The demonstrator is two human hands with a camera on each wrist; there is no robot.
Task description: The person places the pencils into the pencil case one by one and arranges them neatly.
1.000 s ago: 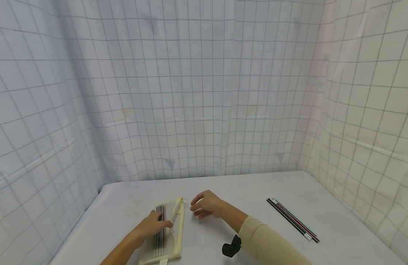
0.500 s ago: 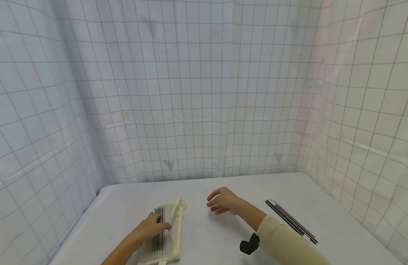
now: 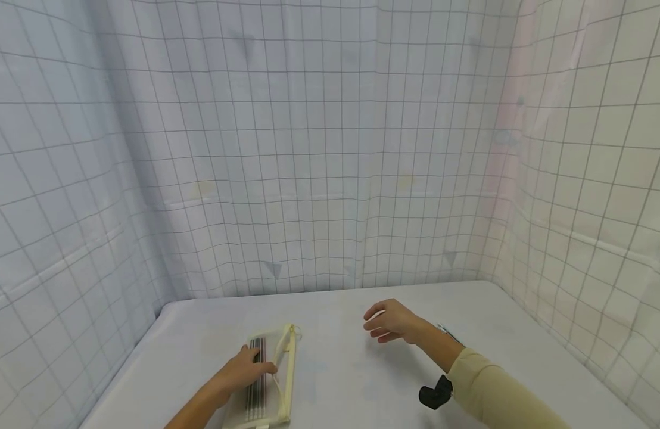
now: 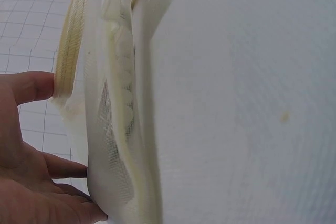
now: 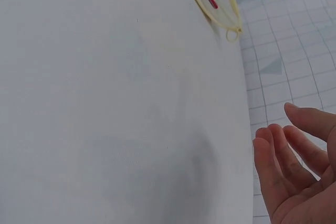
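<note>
A pale yellow mesh zip pouch (image 3: 287, 381) lies on the white table at the left, its mouth parted along the right side. Several dark pencils (image 3: 255, 393) show through its mesh, side by side. My left hand (image 3: 243, 368) lies over the pouch and holds its upper layer. In the left wrist view the thumb is at the zipper edge (image 4: 68, 51), while the other fingertips meet the mesh lower down. My right hand (image 3: 391, 320) hovers over the table right of the pouch, fingers loosely bent, holding nothing.
Beyond my right forearm lie loose pencils (image 3: 444, 328), mostly hidden by the arm. A black strap device (image 3: 436, 393) hangs at the right wrist. White grid-patterned curtains (image 3: 330, 179) enclose the table at the back and both sides.
My right hand has moved away from the pouch to the right, and its forearm now covers most of the loose pencils. The left hand stays on the pouch.
</note>
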